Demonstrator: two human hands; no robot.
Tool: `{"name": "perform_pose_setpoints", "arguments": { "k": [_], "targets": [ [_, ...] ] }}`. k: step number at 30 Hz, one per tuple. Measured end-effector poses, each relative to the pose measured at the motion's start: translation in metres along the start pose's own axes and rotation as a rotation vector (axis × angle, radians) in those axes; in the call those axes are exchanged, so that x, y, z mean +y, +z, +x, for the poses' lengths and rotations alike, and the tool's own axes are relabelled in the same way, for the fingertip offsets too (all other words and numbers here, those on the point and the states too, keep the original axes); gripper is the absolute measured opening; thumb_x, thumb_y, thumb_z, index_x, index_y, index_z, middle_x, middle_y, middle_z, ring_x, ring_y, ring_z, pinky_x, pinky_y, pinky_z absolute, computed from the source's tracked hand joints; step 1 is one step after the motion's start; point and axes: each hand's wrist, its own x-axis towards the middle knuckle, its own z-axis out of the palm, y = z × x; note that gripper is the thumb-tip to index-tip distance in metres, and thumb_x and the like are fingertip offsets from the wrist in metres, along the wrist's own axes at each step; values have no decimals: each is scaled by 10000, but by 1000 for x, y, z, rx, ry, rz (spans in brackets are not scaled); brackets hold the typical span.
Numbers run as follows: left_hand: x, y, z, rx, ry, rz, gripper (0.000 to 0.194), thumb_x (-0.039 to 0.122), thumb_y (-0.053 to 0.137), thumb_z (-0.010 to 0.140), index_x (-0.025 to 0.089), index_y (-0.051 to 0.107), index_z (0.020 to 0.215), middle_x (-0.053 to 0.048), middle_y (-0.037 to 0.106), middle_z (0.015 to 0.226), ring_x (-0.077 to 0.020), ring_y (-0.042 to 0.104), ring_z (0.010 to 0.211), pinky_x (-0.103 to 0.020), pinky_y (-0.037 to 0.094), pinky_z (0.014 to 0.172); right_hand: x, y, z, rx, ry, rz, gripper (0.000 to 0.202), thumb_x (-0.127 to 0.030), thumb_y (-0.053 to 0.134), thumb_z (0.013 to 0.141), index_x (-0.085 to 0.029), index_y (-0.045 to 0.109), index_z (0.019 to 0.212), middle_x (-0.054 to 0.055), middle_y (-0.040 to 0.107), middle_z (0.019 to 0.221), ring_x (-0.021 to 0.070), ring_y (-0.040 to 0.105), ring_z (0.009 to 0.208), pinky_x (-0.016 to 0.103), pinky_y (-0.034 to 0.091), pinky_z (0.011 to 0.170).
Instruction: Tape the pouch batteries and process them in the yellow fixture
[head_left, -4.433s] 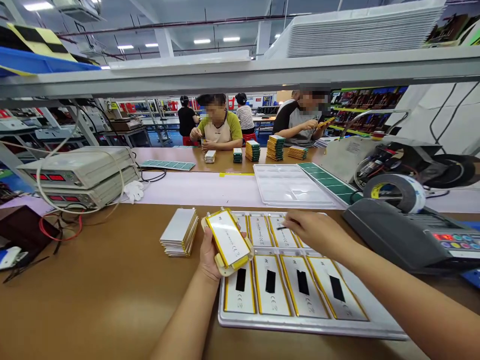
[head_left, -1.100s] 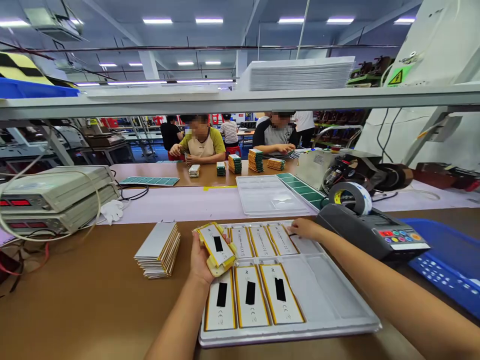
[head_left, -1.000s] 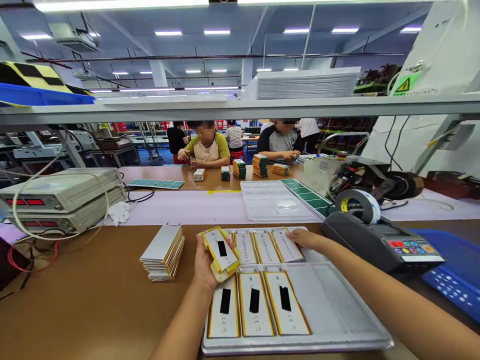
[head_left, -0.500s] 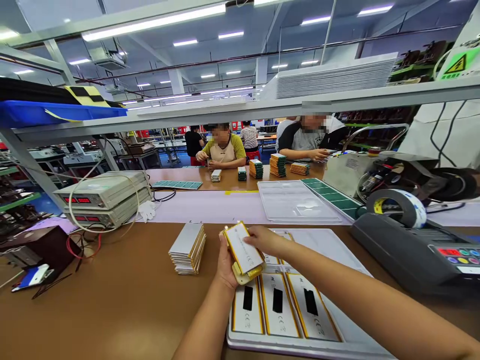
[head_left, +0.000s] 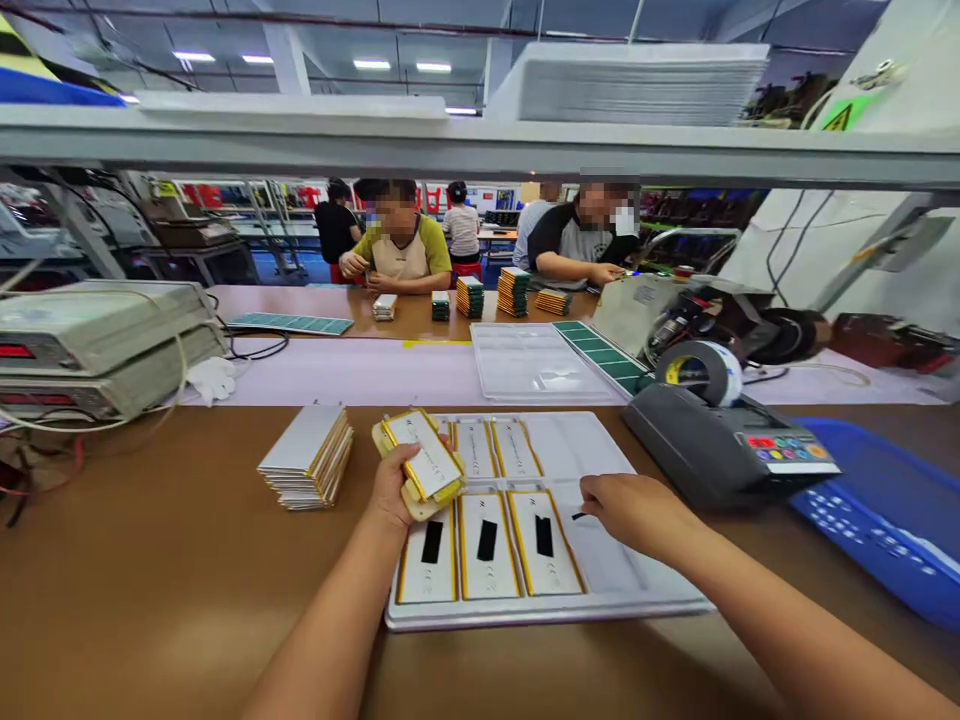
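Observation:
My left hand (head_left: 396,487) grips a flat white battery (head_left: 424,455) with yellow edges, together with a cream-coloured plate beneath it. Under and beside it lies a white plastic tray (head_left: 630,592) with batteries in its compartments; the three in the front row carry black tape patches (head_left: 487,540). Over the tray's right part is my right hand (head_left: 628,508), fingers pinched on a small black strip of tape (head_left: 578,516) that sticks out to the left. To the left of my left hand stands a stack of batteries (head_left: 306,455).
A tape dispenser (head_left: 720,440) with a tape roll stands at the right, near a blue basket (head_left: 885,520). Metered instruments (head_left: 97,340) sit at the left. Across the bench, two people work beside battery stacks (head_left: 513,292). An overhead shelf (head_left: 450,150) spans the view.
My right hand has left the battery and moved right over the tray, with a black strip of tape now showing at its fingers. The view has shifted right and down.

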Motion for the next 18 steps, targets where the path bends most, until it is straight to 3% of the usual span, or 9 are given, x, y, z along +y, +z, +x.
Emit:
{"name": "perform_pose_setpoints", "arguments": {
  "k": [5,8,11,13,16,18],
  "targets": [
    [0,7,0,91,34,29,460,124,490,601,161,523,1059,-62,645,795,-240,607,761,-483,486,714,-10,15,-5,63,-88,-18,200,-199,380,811,-165,575,788,98,645,803,219,586,745,277,325,561],
    [1,6,2,118,52,13,433,119,498,612,166,527,1042,-56,641,806,-225,605,764,-491,475,747,-11,19,-1,38,-41,71,207,-205,380,805,-156,580,803,113,640,814,225,578,747,285,342,581],
    [0,7,4,87,52,-2,377,150,506,644,156,538,1019,-72,639,813,-239,599,818,-501,459,775,-10,23,7,-78,17,401,288,-335,358,830,-152,573,771,98,635,812,206,569,725,275,361,578],
    [0,12,2,47,56,-4,341,178,506,659,149,549,996,-84,639,819,-246,595,848,-478,458,786,-14,26,11,-139,-31,670,338,-392,339,834,-147,561,763,85,629,817,184,557,718,267,376,594],
    [10,27,-12,-5,67,91,325,193,533,652,144,556,972,-79,639,803,-240,601,824,-423,473,766,-24,29,13,-94,-92,874,245,-352,409,784,-150,542,743,75,609,826,172,524,731,269,373,638],
    [27,40,-25,-4,131,260,360,205,590,638,155,546,993,-62,634,794,-223,605,783,-380,483,724,-25,29,11,-133,-73,1012,207,-354,451,739,-160,524,726,44,572,737,143,481,645,252,349,576]
  ]
}}
